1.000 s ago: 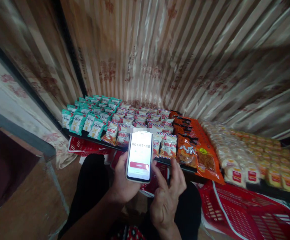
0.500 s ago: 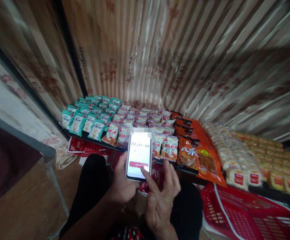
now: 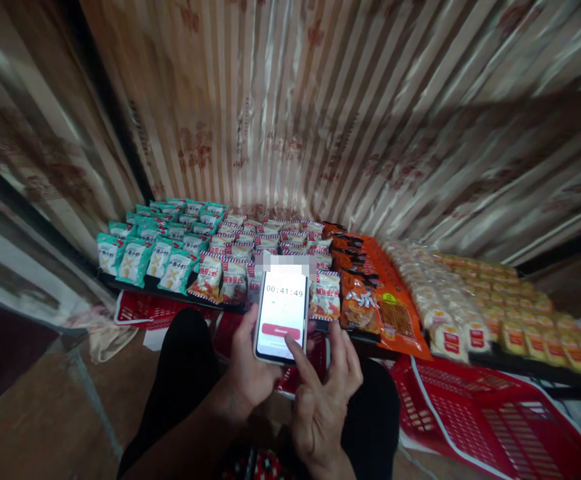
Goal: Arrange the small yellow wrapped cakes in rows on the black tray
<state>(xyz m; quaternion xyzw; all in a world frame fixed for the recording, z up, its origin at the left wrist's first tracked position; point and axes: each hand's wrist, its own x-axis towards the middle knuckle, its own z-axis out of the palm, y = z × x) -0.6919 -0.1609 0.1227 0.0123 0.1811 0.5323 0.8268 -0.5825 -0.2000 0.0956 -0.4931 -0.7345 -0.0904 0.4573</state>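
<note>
Upright in my left hand (image 3: 250,380) is a lit smartphone (image 3: 280,310), its timer reading 00:41:49 above a red button. My left fingers are closed around its lower part. From the right, my right hand (image 3: 323,400) reaches in with the index fingertip at the screen's lower edge, just under the red button. It holds nothing, and its fingers are apart, some of them bent. Beyond the phone stand rows of striped-edge snack bags (image 3: 235,280), partly hidden by it. Orange snack packets (image 3: 360,303) lie just right of them.
Teal snack bags (image 3: 135,260) fill the shelf's left end. Clear-wrapped white buns (image 3: 445,337) and yellow packaged cakes (image 3: 535,343) line its right. Below sit red plastic baskets (image 3: 500,420). A striped curtain (image 3: 280,100) hangs behind, and my knees (image 3: 190,353) are under the shelf edge.
The shelf and its goods have shifted left in the view as the camera turned. The phone and both hands hold nearly the same pose, and the timer reading is the same.
</note>
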